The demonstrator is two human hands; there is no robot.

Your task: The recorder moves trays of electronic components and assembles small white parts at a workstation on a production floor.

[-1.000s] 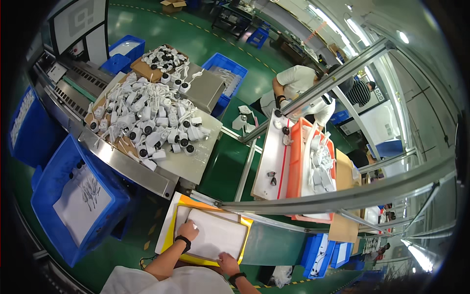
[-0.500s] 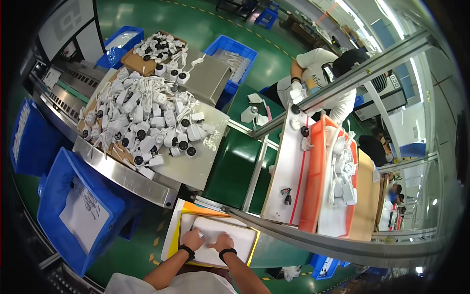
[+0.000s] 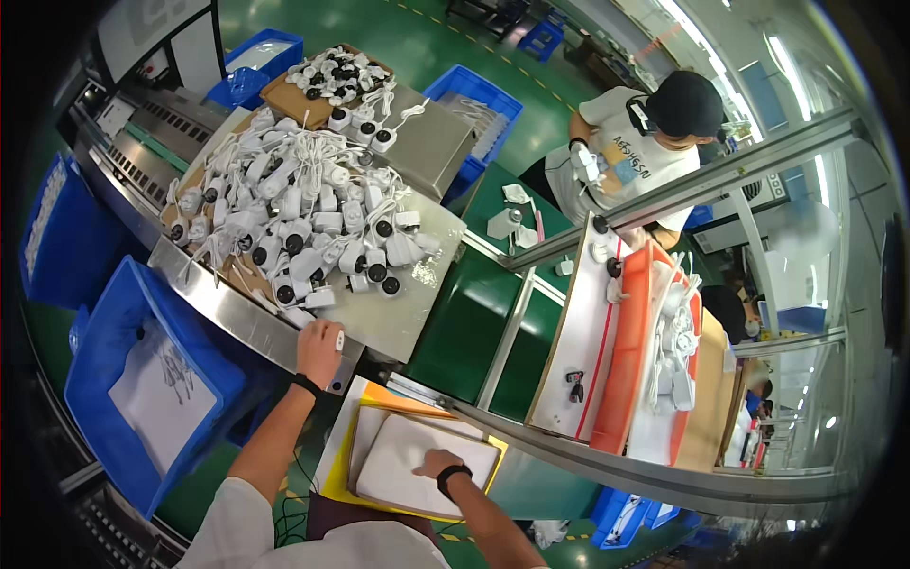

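My left hand [image 3: 320,349] is at the front edge of the metal counter [image 3: 223,302], its fingers curled closed. A small white piece shows at the fingers; whether it is held or worn I cannot tell. Just beyond that hand lies a white device [image 3: 300,318], at the near edge of a big heap of white cameras with cables [image 3: 313,213]. My right hand [image 3: 439,465] rests on a white rectangular pad [image 3: 403,484], one finger reaching out and nothing held. Beneath the pad are a brown board and a yellow sheet [image 3: 334,482]. Both wrists wear black bands.
A blue bin [image 3: 90,356] with a white sheet and thin cables stands at left. To the right, beyond a metal rail [image 3: 626,460], an orange tray [image 3: 616,398] holds white cabled devices. Across the green belt [image 3: 460,313], a person in a white shirt [image 3: 626,142] handles a white device.
My left hand has left the white pad and swung up and left to the counter edge by the heap. My right hand has stayed on the pad. The view has shifted slightly.
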